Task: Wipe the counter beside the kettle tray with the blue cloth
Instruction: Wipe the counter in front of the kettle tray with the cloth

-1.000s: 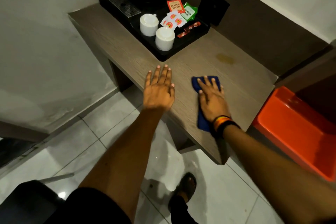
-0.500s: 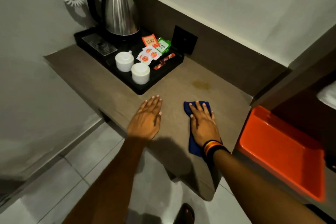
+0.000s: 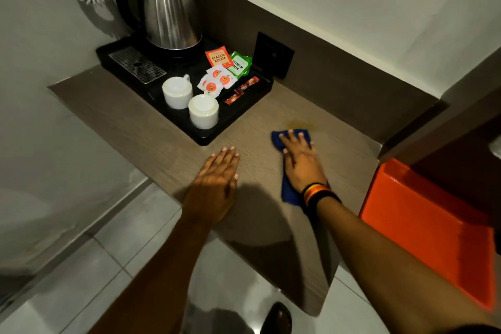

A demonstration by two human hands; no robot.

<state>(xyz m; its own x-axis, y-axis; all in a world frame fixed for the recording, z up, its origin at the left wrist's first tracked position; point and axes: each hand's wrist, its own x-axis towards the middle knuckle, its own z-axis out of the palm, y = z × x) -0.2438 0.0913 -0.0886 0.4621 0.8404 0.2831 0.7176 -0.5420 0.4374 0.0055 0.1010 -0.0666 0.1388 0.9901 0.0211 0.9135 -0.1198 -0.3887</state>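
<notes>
Right hand (image 3: 301, 164) presses blue cloth (image 3: 288, 192) flat on counter (image 3: 151, 133); left hand (image 3: 214, 182) rests beside.

1. The kettle tray (image 3: 238, 114) sits on the counter (image 3: 141, 122) at its back left, against the wall.
2. The kettle (image 3: 169, 8) stands at the tray's rear; two cups (image 3: 189, 102) stand at its front.
3. The cloth (image 3: 291, 165) lies right of the tray, under the right hand (image 3: 301, 165).
4. The left hand (image 3: 217, 184) rests flat on the counter, left of the cloth.
5. A bin (image 3: 423, 225) sits right of the counter.
</notes>
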